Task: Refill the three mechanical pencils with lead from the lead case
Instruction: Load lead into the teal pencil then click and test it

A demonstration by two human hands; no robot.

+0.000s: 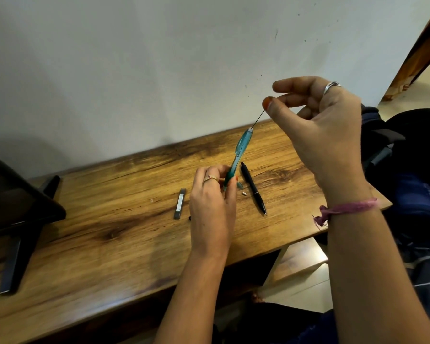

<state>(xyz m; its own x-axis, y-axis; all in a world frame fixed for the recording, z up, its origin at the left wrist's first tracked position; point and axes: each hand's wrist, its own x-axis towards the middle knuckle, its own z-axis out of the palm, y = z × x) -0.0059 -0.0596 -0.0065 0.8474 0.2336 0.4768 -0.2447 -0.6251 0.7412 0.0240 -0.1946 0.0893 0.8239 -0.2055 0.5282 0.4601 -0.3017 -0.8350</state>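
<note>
A: Where's the lead point(258, 118) now?

B: Its lower end sits in the open top of the teal pencil point(238, 155), its upper end pinched between thumb and forefinger of the right hand point(318, 125). The pencil leans up and away from the left hand point(214, 194), whose fingers grip it low on the barrel.

A: What could spoil this?

B: I'd say snapping. The lead is thin, and if the right hand pushes off the pencil's axis, it bends and breaks. A shaky left hand would do the same.

A: How are the hands posed?

B: The right is raised above the left, wrist bent, other fingers loosely curled. The left stays near the worktop point(109, 219).

A: And the rest?

B: The lead case point(180, 203) lies just left of the left hand, a black pencil point(253, 191) just right of it, with a small cap point(240, 185) and white eraser point(244, 194) between. I can't find a third pencil.
</note>
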